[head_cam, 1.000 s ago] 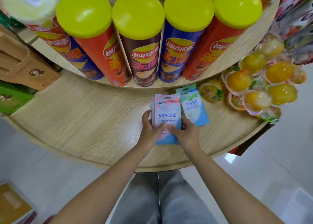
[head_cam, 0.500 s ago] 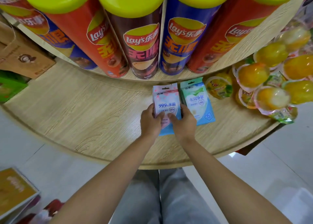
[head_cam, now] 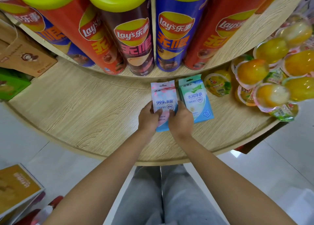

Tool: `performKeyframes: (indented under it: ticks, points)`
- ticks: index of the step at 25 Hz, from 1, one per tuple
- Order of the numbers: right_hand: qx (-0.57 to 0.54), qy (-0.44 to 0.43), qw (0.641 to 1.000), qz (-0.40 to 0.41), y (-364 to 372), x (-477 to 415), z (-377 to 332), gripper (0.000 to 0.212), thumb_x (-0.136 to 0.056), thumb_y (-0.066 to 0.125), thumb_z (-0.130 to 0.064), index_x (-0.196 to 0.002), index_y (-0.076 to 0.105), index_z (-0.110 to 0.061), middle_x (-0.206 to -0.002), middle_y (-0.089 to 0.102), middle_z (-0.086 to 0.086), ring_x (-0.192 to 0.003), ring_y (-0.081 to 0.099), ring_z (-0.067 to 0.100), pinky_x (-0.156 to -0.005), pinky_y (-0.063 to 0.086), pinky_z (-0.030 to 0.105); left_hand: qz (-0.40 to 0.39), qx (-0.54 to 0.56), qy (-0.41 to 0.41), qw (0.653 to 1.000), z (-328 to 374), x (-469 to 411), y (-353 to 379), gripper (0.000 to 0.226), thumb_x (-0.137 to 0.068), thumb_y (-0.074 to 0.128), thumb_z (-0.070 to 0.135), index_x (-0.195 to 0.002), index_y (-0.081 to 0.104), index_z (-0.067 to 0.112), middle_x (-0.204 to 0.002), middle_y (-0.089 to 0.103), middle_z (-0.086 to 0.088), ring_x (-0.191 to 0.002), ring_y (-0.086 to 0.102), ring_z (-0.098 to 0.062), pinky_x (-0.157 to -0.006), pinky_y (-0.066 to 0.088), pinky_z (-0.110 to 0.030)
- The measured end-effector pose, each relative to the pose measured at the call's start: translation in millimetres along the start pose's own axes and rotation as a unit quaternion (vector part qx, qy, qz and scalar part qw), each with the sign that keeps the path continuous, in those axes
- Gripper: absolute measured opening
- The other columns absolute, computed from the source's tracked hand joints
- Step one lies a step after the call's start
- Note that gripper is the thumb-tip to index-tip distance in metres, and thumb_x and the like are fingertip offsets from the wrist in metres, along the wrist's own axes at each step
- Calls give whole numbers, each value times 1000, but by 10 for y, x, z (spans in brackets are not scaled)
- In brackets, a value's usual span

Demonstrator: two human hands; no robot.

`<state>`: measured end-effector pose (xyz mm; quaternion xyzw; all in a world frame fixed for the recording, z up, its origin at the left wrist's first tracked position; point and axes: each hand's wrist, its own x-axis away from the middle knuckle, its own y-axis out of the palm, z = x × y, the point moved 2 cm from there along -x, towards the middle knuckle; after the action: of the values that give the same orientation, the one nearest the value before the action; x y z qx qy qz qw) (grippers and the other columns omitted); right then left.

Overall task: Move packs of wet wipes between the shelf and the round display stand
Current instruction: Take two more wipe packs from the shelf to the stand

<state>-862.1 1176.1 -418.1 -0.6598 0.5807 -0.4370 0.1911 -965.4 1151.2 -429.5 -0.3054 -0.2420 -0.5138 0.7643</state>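
Spanning pale floor (head_cam: 280,165) — wood-grain round stand (head_cam: 71,109)

Setting: a shop. Round wooden display stand (head_cam: 71,109) in two tiers. Upper tier (head_cam: 237,42) carries a row of Lay's crisp tubes (head_cam: 134,37), labels outward, yellow-green lids. Lower tier: two wet wipe packs (head_cam: 195,97) in retail wrappers, and just beside them a heap of sealed jelly cups (head_cam: 265,81). Cardboard box (head_cam: 25,58) and green box (head_cam: 11,85) at the left edge. Pale tiled floor (head_cam: 25,148) around the stand; more packaged goods (head_cam: 17,187) at lower left.
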Motion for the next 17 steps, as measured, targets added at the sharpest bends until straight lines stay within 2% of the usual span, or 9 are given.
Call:
performKeyframes:
  ticks: [2, 4, 5, 7, 10, 12, 14, 17]
  points:
    - [27, -30, 999, 8, -93, 69, 2, 25, -87, 51, -8, -112, 51, -3, -97, 64, 19, -91, 60, 37, -62, 46, 39, 7, -16, 5, 1000, 72, 41, -47, 11, -88, 58, 14, -97, 61, 20, -101, 68, -3, -87, 66, -19, -77, 54, -36]
    - [63, -61, 996, 18, -254, 154, 20, 26, -89, 49, -10, -113, 54, -5, -99, 64, 17, -94, 59, 36, -65, 45, 39, 26, -35, 19, 999, 122, 148, -134, 17, -89, 56, 17, -80, 49, 29, -86, 59, 3, -79, 58, -13, -71, 47, -28]
    - [71, -72, 995, 13, -339, 202, 47, 26, -90, 49, -13, -114, 55, -6, -101, 65, 16, -95, 59, 35, -66, 45, 38, 37, -64, 35, 997, 129, 220, -195, 17, -90, 54, 17, -81, 48, 30, -81, 53, 8, -75, 53, -9, -69, 42, -21]
    - [73, -76, 994, -22, -502, 332, 143, 27, -92, 48, -18, -115, 58, -9, -103, 66, 15, -95, 60, 35, -70, 45, 35, 37, -107, 63, 992, 86, 395, -316, 8, -92, 52, 17, -93, 57, 22, -84, 56, 14, -77, 52, -2, -65, 38, -9]
    - [64, -42, 994, -73, -681, 668, 470, 27, -93, 48, -22, -115, 60, -14, -107, 67, 13, -99, 61, 33, -75, 45, 34, -49, -178, 92, 978, -62, 651, -389, 14, -91, 53, 17, -98, 65, 15, -93, 63, 8, -85, 56, -7, -68, 37, 0]
    - [50, -3, 995, -92, -718, 1020, 772, 26, -94, 45, -24, -113, 60, -15, -108, 68, 11, -98, 61, 32, -78, 49, 36, -116, -240, 110, 958, -181, 819, -381, 13, -92, 54, 17, -96, 66, 15, -95, 65, 5, -89, 57, -10, -68, 37, -2]
    - [41, 63, 993, -86, -684, 1476, 1079, 25, -94, 43, -24, -110, 58, -13, -105, 68, 12, -93, 61, 33, -77, 51, 40, -196, -326, 132, 916, -282, 968, -306, 14, -92, 53, 18, -96, 66, 15, -98, 67, 1, -89, 57, -12, -70, 39, -13]
    - [-28, 203, 978, -32, -545, 2334, 1466, 25, -95, 43, -24, -110, 59, -14, -106, 67, 12, -95, 60, 32, -78, 50, 39, -328, -467, 209, 794, -378, 1217, -4, 17, -92, 53, 18, -103, 65, 13, -102, 70, -5, -90, 61, -16, -70, 39, -13]
